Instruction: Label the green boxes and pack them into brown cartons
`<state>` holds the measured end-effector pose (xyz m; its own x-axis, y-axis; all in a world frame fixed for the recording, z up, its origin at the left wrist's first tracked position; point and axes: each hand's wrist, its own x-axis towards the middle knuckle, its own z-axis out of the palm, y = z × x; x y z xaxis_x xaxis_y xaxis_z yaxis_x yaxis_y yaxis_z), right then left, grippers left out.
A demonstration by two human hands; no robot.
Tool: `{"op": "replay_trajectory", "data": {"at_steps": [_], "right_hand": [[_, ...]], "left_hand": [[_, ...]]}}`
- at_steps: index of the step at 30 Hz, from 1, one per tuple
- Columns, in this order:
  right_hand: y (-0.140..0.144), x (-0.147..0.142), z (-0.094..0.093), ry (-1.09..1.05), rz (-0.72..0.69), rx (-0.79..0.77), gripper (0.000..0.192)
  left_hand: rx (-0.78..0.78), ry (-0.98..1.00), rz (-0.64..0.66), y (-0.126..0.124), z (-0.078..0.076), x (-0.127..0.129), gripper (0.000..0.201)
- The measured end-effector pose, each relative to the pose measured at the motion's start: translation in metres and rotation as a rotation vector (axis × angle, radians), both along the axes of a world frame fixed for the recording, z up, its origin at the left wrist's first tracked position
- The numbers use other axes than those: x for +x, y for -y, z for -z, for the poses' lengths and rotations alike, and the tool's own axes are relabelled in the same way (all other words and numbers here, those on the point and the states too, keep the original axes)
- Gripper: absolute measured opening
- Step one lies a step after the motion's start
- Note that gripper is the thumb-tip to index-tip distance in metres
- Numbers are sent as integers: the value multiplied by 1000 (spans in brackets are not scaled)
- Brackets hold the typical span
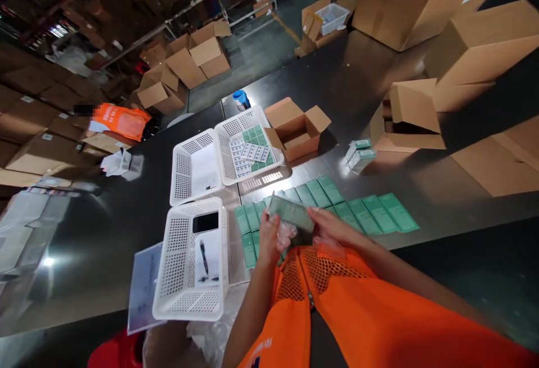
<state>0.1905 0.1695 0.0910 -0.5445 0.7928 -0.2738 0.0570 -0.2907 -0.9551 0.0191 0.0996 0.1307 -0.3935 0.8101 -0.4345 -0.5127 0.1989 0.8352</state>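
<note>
Near white basket (189,261) at 9 o'clock of the hands holds a phone and a pen; two further baskets at 11 o'clock, one stocked with small packs (251,152); left hand (269,236) and right hand (330,225) both closed around one green pack (291,212), held just above the surface (442,199); step judged: sorting packs; next calls for a free slot in the green rows (362,211) at 2 o'clock; open carton (297,129) at 12 o'clock.

The person wears a bright orange mesh safety vest (357,312) with a dark front zip and pale lettering low on the left; both forearms are bare
</note>
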Motion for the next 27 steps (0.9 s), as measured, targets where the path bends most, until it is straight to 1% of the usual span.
{"op": "replay_trajectory", "data": {"at_steps": [1,2,3,4,5,6,7,8,9,10,11,13,16,19,21,22,24,26,27], "right_hand": [[8,-7,-4,-21,-82,25,51],[14,-12,-8,-26,-120,59,49],[17,-15,-11,-32,-121,90,55],[19,-17,-14,-37,-113,143,72],[18,-19,-16,-49,-104,233,92],[17,-20,-18,-73,-101,360,107],[15,-21,-19,-103,-92,512,110],[13,-22,-20,-134,-75,662,104],[12,-23,-22,-160,-46,791,93],[12,-24,-23,-178,-5,881,80],[13,-25,-24,-186,42,920,69],[16,-27,-27,-190,114,937,56],[21,-26,-32,-213,167,967,47],[22,-23,-38,-235,177,975,43],[21,-22,-41,-239,163,947,41],[20,-21,-42,-241,158,914,40],[18,-20,-43,-244,158,814,38],[16,-19,-42,-243,166,724,37],[15,-19,-41,-240,167,691,36]], "left_hand": [[17,18,-22,-3,-4,-4,62],[29,33,-38,-4,-8,-9,58],[37,53,-48,-4,-12,-12,54],[42,75,-48,-3,-16,-13,52],[43,100,-36,-1,-18,-13,50],[47,126,-18,0,-20,-12,49],[55,149,-3,2,-21,-9,49],[67,166,9,3,-21,-5,50],[81,178,6,4,-20,-1,53],[91,185,-7,4,-19,3,54],[93,196,-27,5,-17,6,55],[78,225,-63,6,-14,11,54],[53,259,-59,9,-10,13,54],[39,252,-30,14,-9,13,56],[36,225,5,16,-11,12,55],[43,186,13,16,-13,9,55],[92,43,-3,17,-20,2,59],[147,-155,-58,17,-28,-10,63],[158,-269,-64,17,-33,-16,61]]}}
